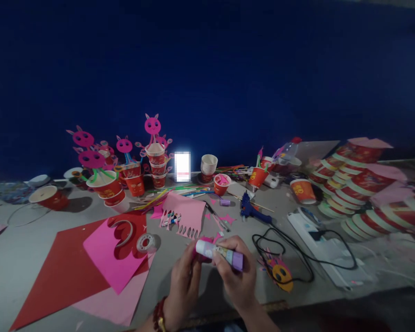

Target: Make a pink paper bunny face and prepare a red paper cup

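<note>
My right hand (237, 272) is wrapped round a glue stick (221, 254) with a purple base, its white end pointing left. My left hand (186, 276) is closed just left of it, its fingers round a small dark pink piece (202, 257) that is mostly hidden. The white end of the glue stick lies over this piece. Just beyond my hands is a light pink paper (185, 212) with a fringed front edge, with small dark pieces on it. Scissors (217, 216) lie to its right.
Red paper (69, 258) and bright pink paper (114, 256) lie left, with a tape roll (146, 242). A blue glue gun (254, 210), a black cable (297, 253) and a power strip (318, 249) lie right. Cups with pink figures (155, 152) stand behind; stacked cups (356, 189) lean far right.
</note>
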Demonstrator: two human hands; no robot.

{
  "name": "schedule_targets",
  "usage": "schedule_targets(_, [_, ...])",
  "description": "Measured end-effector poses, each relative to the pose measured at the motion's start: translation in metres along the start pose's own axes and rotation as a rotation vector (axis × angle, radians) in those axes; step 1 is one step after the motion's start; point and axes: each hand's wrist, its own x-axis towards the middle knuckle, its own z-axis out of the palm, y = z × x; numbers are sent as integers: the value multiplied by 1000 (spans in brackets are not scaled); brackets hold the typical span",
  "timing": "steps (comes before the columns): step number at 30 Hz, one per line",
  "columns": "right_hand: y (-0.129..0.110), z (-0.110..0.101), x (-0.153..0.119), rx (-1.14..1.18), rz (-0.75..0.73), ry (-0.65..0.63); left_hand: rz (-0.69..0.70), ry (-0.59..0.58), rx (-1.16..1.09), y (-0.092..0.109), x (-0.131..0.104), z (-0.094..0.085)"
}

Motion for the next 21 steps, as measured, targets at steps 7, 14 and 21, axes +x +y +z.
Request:
schedule_targets(7, [2, -2, 3, -20, 13, 45, 0, 38, 66, -8, -8, -1])
schedule_targets(14, [1, -2, 4, -34, 25, 51, -77, 14, 32, -6, -6, -1])
schedule_targets(21, [8, -7, 9, -50, 24, 71, -57, 40, -18, -2, -2, -6])
